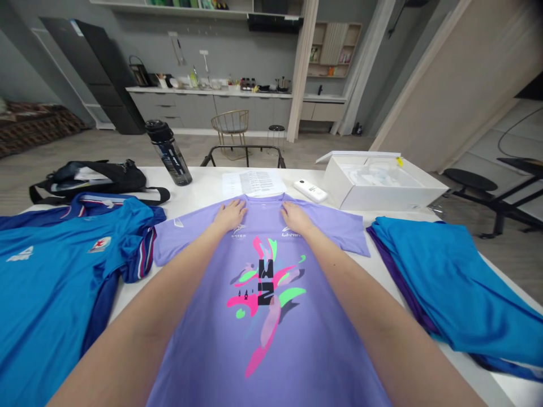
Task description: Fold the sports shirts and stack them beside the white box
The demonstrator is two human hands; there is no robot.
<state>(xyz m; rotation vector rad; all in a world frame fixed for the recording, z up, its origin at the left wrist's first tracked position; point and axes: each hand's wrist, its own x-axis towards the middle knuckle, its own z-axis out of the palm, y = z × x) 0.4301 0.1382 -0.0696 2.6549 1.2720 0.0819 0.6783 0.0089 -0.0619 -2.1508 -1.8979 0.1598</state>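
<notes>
The lilac Li-Ning T-shirt (265, 282) lies flat and unfolded, front up, on the white surface (203, 182), my left hand (229, 216) and right hand (296, 218) resting by its collar, fingers (240, 207) together and clamped on nothing, while the blue garments (449, 282) on my right lie folded.

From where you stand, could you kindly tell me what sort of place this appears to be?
It is probably a studio or office room with a kitchenette: a long kitchen counter lines the far wall, and a white table holds a lavender T-shirt and a blue sports shirt.
</notes>
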